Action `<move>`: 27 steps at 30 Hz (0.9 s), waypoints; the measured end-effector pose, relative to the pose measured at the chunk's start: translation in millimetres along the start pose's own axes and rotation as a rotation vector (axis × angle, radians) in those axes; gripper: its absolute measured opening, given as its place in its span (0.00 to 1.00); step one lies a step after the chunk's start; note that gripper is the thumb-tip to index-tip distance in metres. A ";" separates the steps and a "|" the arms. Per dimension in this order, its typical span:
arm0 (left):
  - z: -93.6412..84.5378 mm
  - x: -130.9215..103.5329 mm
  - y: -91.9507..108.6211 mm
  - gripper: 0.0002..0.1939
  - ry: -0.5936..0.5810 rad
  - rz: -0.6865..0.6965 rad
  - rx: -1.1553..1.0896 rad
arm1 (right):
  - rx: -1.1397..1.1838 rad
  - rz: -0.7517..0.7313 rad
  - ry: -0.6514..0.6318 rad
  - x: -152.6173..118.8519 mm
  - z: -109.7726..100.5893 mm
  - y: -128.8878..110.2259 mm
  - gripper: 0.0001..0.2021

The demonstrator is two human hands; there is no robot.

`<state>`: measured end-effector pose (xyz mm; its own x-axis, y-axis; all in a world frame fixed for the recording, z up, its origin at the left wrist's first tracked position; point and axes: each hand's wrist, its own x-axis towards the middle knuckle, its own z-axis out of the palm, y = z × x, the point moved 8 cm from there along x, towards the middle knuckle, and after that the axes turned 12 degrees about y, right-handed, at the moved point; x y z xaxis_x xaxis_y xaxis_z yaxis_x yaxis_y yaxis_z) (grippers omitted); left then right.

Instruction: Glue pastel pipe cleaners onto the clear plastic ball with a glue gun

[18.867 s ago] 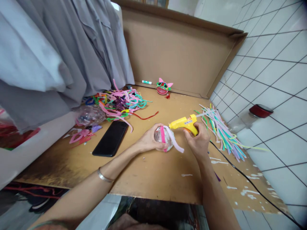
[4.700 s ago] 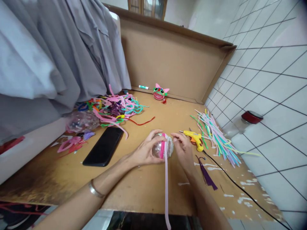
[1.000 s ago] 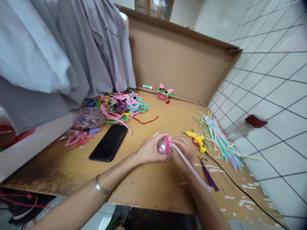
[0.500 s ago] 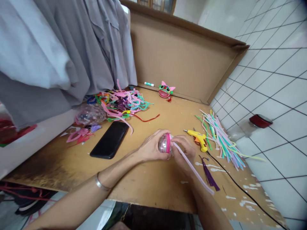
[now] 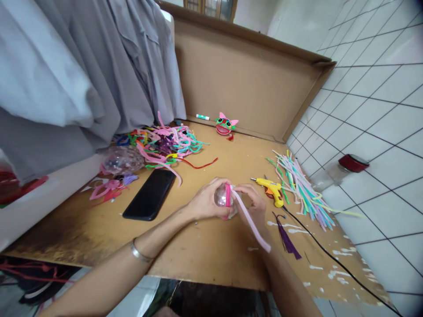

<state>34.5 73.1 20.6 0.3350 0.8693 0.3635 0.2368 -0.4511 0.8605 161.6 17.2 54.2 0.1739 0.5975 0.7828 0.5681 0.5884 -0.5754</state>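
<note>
Cardboard table (image 5: 205, 246), centre frame: left hand (image 5: 206, 203) clenched round clear plastic ball (image 5: 220, 198); right hand (image 5: 253, 203) pinching pale pink pipe cleaner (image 5: 253, 222). Keep it taut beside hot-pink band (image 5: 228, 196).

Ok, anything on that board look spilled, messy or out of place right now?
Yes: white dried drips spatter the cardboard board at its near right edge, beside the black cord. A purple tassel lies loose near the right hand. The glue gun lies on its side. Nothing looks broken.
</note>
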 end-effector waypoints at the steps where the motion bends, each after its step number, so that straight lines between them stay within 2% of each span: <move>1: -0.1 0.0 -2.1 0.32 -0.002 -0.028 -0.019 | -0.011 0.020 -0.005 0.5 -0.5 2.2 0.07; 4: -0.4 0.1 -8.8 0.32 -0.005 -0.109 -0.077 | -0.027 0.056 0.005 2.5 -3.6 6.0 0.06; 8: 0.8 0.1 -15.1 0.31 -0.028 -0.161 -0.141 | -0.041 0.072 0.093 5.7 -11.0 10.4 0.05; 11: 2.3 -0.1 -17.2 0.30 -0.050 -0.182 -0.213 | -0.129 0.119 0.176 9.8 -21.4 25.1 0.06; 14: 1.1 -0.1 -19.1 0.33 -0.037 -0.213 -0.258 | -0.270 0.231 0.325 15.4 -48.5 55.7 0.09; 17: -0.5 0.6 -20.4 0.35 -0.019 -0.224 -0.266 | -0.442 0.330 0.450 17.9 -85.4 89.1 0.14; 18: -0.2 0.9 -20.4 0.34 -0.025 -0.216 -0.257 | -0.524 0.359 0.432 18.0 -94.4 99.5 0.15; 22: -1.9 2.7 -21.1 0.33 -0.008 -0.207 -0.216 | -0.900 0.459 0.170 10.9 -107.3 130.3 0.19; 27: -5.3 3.6 -17.1 0.33 0.034 -0.208 -0.191 | -1.191 0.472 0.004 2.6 -95.5 131.7 0.27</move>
<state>26.9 85.1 9.1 0.2654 0.9470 0.1811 0.1201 -0.2188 0.9684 313.7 44.2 3.1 0.5556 0.6111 0.5638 0.8166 -0.5287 -0.2316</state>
